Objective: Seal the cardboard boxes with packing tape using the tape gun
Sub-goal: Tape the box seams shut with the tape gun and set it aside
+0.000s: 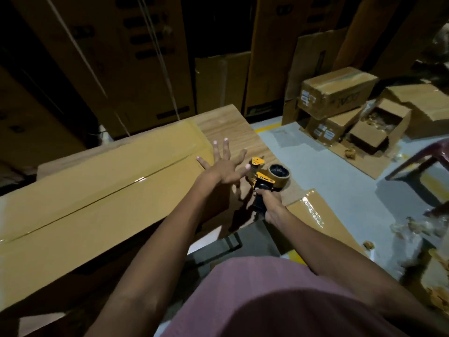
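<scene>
A long flat cardboard box (92,195) lies across a wooden table (233,132), with glossy tape along its centre seam. My left hand (222,166) hovers with fingers spread over the box's right end. My right hand (271,207) grips the black handle of a yellow tape gun (263,177) that carries a roll of brown tape (279,173). The gun sits just right of my left hand, near the box's right end.
Tall cartons stand behind the table. On the grey floor at the right lie several opened and stacked cardboard boxes (337,93), a flattened carton (315,215), crumpled paper scraps (413,227) and part of a dark red chair (422,164).
</scene>
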{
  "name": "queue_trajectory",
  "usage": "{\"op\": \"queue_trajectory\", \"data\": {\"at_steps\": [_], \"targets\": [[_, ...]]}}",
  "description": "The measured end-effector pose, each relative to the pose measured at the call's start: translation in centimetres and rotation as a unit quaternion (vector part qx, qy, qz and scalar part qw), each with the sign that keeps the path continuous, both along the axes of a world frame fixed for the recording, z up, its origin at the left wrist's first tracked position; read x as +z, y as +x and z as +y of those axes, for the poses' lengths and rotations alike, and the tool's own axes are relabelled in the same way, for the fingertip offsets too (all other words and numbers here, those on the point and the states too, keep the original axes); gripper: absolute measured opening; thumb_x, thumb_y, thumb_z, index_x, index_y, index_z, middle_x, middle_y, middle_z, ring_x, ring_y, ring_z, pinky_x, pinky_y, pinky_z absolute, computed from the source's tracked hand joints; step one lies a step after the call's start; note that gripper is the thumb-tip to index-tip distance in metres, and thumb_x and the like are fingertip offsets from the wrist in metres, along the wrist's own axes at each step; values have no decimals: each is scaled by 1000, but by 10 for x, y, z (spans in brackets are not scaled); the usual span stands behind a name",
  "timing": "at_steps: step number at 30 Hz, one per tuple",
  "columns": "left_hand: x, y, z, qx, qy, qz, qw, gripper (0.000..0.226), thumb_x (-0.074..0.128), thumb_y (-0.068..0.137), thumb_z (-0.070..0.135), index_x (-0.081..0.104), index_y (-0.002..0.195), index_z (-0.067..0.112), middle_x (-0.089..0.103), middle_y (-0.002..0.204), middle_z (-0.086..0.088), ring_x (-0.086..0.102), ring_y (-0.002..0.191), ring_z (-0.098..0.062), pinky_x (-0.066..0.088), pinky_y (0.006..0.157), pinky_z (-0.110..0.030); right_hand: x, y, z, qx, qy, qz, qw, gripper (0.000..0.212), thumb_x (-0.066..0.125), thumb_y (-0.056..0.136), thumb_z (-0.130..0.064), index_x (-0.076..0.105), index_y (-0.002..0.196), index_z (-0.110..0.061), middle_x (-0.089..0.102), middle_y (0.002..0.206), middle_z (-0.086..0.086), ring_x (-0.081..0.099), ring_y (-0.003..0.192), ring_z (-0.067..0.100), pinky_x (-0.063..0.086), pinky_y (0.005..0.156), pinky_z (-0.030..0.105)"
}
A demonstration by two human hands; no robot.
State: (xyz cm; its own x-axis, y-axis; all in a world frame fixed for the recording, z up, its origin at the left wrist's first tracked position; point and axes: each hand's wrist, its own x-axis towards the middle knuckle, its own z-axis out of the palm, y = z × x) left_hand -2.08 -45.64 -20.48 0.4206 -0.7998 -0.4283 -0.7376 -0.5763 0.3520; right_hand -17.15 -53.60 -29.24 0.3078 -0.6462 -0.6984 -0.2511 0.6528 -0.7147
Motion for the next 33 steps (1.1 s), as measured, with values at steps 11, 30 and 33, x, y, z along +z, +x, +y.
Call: {"op": "queue_trajectory", "data": {"at_steps": [11,30,33], "targets": [[-18,-5,32,281,-338,82,894,61,38,110,36,15,163,14,9,169,-13,8,155,-25,12,121,-31,12,32,-26,241,-139,159,947,74,66,85,-34,36,148,-10,44,149,18,53,127,42,54,98,54],[-10,66,34,99,-223,-266,932,45,70,89,53,72,125,28,77,108,3,65,106,-20,29,89,-35,75,45,16,445,-272,-4,853,84,69,99,-28,19,163,-4,41,159,19,41,148,30,40,115,38],[-13,76,34,65,-253,-231,937,44,73,84,54,75,118,27,78,101,4,68,100,-19,38,92,-37,64,39,2,480,-311,33,820,113,88,80,-30,15,165,-16,49,156,11,46,145,21,36,109,24]]}}
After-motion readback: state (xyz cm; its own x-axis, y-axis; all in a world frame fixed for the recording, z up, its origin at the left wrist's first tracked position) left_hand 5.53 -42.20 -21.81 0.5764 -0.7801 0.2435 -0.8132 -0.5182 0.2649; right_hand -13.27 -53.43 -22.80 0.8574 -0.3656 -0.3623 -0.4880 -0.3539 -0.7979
